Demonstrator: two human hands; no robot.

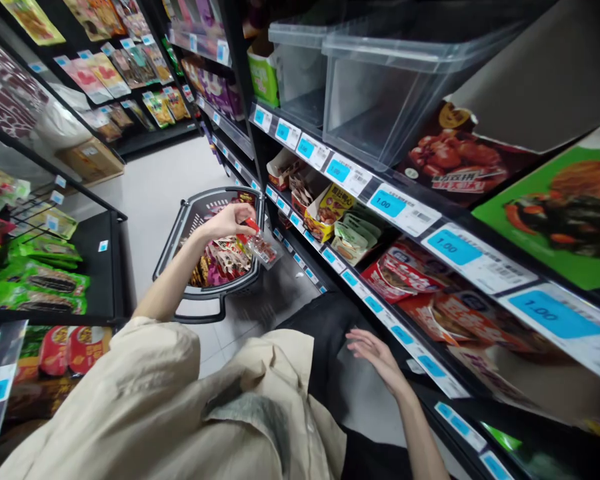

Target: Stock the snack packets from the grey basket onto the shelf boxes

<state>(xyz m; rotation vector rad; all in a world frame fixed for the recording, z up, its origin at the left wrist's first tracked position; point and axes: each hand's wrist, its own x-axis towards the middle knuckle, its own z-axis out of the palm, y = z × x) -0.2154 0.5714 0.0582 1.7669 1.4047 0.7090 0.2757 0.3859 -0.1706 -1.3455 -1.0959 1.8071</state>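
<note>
My left hand (229, 221) reaches out over a dark shopping basket (180, 235) on the floor and pinches a small clear snack packet with a red top (258, 244). The packet hangs over the basket's right side, above several snack packs lying inside. My right hand (375, 355) hovers low beside the shelf edge with price labels, fingers spread and holding nothing. It is nearest the red snack bags (420, 277) on the lower shelf. A beige sleeve covers my left upper arm.
Black shelving runs along the right with blue 1.00 price tags (452, 248), open snack cartons (325, 212) and clear plastic bins (380, 87) above. On the left stands another rack with green packets (40, 277). A pale tiled aisle runs ahead between them.
</note>
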